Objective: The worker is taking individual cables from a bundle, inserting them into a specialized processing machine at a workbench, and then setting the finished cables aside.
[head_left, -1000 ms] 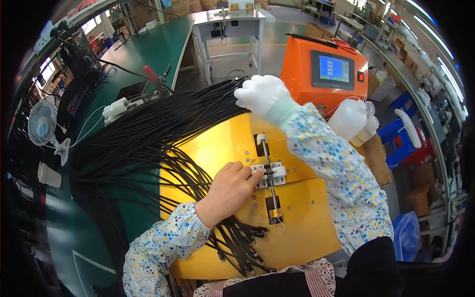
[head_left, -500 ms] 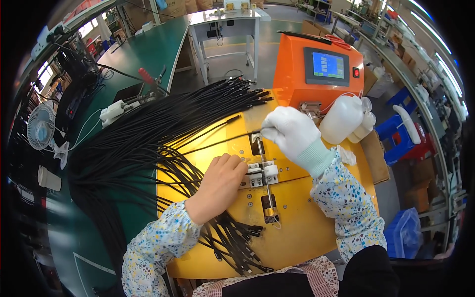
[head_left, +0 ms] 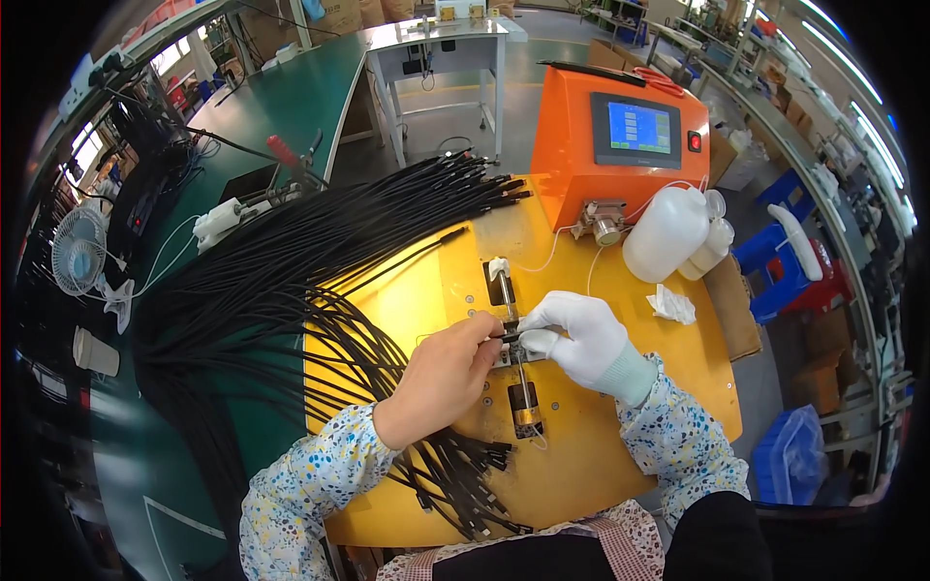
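My bare left hand (head_left: 441, 373) pinches a black cable (head_left: 510, 338) between thumb and fingers. From the other side my right hand (head_left: 581, 344), in a white glove, is closed on the same piece at its end. Both hands meet over a small metal fixture (head_left: 524, 373) on a yellow plate (head_left: 601, 455); they hide most of its middle. A slim cylinder with a white wad on its tip (head_left: 499, 268) lies behind the fingers, another cylinder (head_left: 526, 412) in front. Many black cables (head_left: 291, 232) fan out at left, with a lower bunch of connector ends (head_left: 465, 484) beside my left forearm.
An orange machine (head_left: 620, 131) with a screen stands at the back right. Beside it are a white plastic bottle (head_left: 666, 234) and a crumpled white tissue (head_left: 672, 304). A green table (head_left: 276, 107) extends left, carrying a red-handled toggle clamp (head_left: 283, 152) and a paper cup (head_left: 96, 351).
My right hand has come down and toward me from the far cylinder to the fixture. The cable that stretched left from it no longer shows there. My left hand has shifted slightly right, fingers pinched.
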Motion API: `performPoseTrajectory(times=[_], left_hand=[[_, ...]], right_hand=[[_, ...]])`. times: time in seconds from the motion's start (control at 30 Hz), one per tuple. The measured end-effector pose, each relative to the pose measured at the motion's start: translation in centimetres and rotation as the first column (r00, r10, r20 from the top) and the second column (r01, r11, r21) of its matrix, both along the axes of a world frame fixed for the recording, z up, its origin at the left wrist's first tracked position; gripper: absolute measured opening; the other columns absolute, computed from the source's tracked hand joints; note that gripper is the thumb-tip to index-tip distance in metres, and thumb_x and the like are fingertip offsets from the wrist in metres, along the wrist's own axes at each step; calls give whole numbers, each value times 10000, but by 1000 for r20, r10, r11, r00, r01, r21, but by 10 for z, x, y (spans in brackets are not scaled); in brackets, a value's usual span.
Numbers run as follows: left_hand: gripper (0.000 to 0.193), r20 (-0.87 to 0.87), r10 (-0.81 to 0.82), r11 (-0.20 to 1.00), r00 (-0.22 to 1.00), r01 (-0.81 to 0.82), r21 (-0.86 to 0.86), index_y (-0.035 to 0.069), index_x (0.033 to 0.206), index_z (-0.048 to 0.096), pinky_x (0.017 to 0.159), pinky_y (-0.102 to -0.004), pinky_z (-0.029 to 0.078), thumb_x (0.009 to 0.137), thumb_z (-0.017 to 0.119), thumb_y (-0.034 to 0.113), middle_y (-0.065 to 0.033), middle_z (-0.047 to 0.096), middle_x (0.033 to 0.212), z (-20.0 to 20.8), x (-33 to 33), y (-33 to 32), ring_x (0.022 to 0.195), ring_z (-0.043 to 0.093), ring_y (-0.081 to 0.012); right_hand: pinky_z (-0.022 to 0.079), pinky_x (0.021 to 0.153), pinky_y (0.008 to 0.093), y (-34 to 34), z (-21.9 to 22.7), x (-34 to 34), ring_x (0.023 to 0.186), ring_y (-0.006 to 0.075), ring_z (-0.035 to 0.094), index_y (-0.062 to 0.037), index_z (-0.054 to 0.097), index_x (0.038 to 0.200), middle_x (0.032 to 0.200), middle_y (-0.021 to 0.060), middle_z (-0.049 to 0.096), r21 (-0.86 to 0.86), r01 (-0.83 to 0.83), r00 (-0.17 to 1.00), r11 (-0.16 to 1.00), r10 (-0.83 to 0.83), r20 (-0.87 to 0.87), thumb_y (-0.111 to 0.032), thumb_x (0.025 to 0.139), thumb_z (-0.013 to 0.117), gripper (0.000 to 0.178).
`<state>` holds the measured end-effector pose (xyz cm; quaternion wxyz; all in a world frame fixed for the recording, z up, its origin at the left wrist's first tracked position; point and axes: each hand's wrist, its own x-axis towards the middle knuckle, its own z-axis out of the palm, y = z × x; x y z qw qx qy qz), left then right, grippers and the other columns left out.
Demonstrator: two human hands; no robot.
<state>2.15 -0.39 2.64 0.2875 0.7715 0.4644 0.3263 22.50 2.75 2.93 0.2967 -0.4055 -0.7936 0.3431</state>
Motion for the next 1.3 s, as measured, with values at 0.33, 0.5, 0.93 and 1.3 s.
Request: performPoseTrajectory(times=[0.33, 0.5, 0.93, 1.3], left_hand=[[131, -3, 23, 998, 1000, -23, 65, 9, 987, 570, 622, -393, 495, 858, 594, 4, -167, 576, 831, -21, 2, 0, 700, 601, -343], [284, -276, 61, 953, 959, 26, 303, 14, 1049, 600, 640, -358, 500, 767, 620, -14, -111, 547, 841, -24, -1, -5, 740, 589, -285], [386, -569, 170, 817, 805, 207, 538, -28, 1121, 605, 612, -298, 470, 745, 603, 58, -55, 488, 777, -27, -2, -6, 733, 529, -190], [347, -561, 146, 826, 815, 212, 523, -72, 1069, 617, 636, -290, 470, 749, 604, 61, -70, 531, 793, -27, -6, -6, 763, 543, -200]], right_hand=[[501, 658, 316, 3, -13, 1, 711, 234, 626, 0, 665, 881, 793, 111, 625, 78, 15, 1000, 997, -16, 16, -23, 774, 702, 115], [499, 656, 321, 7, -12, 2, 708, 235, 625, -6, 676, 843, 765, 99, 629, 97, 34, 998, 995, -38, 41, -56, 765, 716, 100], [543, 778, 413, 134, 1, -106, 921, 303, 668, -73, 634, 993, 959, 93, 673, 300, -236, 569, 924, -119, 814, -111, 861, 564, 154], [511, 750, 376, 117, 17, -60, 874, 273, 590, -81, 636, 866, 870, 67, 595, 663, -257, 832, 703, -188, 522, -104, 814, 612, 62]])
